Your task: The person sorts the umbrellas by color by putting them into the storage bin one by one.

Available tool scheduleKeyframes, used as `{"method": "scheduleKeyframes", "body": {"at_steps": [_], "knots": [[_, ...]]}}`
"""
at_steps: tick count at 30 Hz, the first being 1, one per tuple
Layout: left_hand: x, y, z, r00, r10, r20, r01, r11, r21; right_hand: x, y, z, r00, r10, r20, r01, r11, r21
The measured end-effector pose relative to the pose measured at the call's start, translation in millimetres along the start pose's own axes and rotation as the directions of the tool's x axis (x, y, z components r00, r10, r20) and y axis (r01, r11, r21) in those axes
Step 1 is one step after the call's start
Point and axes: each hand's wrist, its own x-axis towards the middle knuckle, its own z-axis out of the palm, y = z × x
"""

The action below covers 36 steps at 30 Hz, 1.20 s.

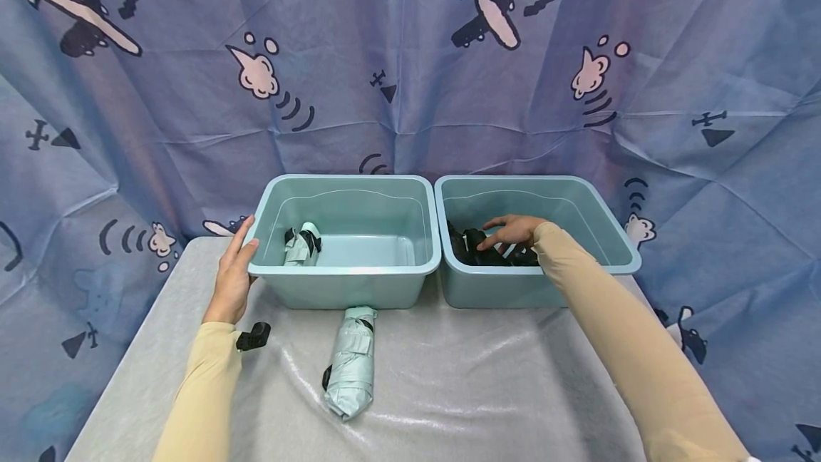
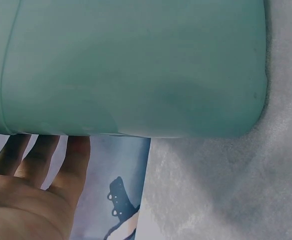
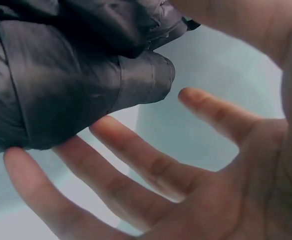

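My left hand (image 1: 232, 273) rests at the left side of the left pale-green bin (image 1: 346, 271), thumb by the rim. In the left wrist view its straight fingers (image 2: 76, 165) reach against the bin's side. My right hand (image 1: 516, 229) reaches down into the right bin (image 1: 539, 271), over black folded umbrellas (image 1: 484, 252). In the right wrist view its fingers are spread, with fingertips along the edge of a black folded umbrella (image 3: 71, 80). A light-green folded umbrella (image 1: 300, 247) with black parts lies in the left bin.
Another light-green folded umbrella (image 1: 353, 366) lies on the grey-covered table (image 1: 462, 391) in front of the left bin. The two bins stand side by side at the back. Behind them hangs a blue curtain (image 1: 398, 55) printed with airplanes.
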Motion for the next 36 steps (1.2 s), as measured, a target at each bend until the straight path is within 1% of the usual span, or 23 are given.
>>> {"method": "scheduleKeyframes", "body": {"at_steps": [6,10,20,26,31,36], "knots": [[0.0,0.2,0.7,1.000,-0.005,-0.002,0.005,1.000,0.001,0.1,1.7,0.2,0.999,0.029,-0.016,-0.029,1.000,-0.005],[0.0,0.2,1.0,1.000,-0.007,-0.004,0.007,1.000,0.002,-0.4,2.1,0.7,0.999,0.033,-0.018,-0.033,0.999,-0.011],[0.0,-0.6,1.4,1.000,-0.010,0.000,0.010,1.000,0.001,1.3,3.0,1.4,0.998,0.045,-0.037,-0.043,0.998,0.047],[-0.4,-0.5,1.0,1.000,-0.007,-0.003,0.007,1.000,-0.009,0.0,1.2,2.9,0.998,0.037,-0.042,-0.033,0.996,0.089],[-0.3,-0.4,0.0,1.000,-0.002,-0.007,0.002,1.000,-0.001,-2.1,-1.2,3.7,0.998,0.032,-0.057,-0.028,0.997,0.075],[0.7,-1.2,-0.3,1.000,0.002,-0.007,-0.002,1.000,-0.014,-2.7,-1.5,4.6,0.997,0.039,-0.073,-0.034,0.997,0.064]]}}
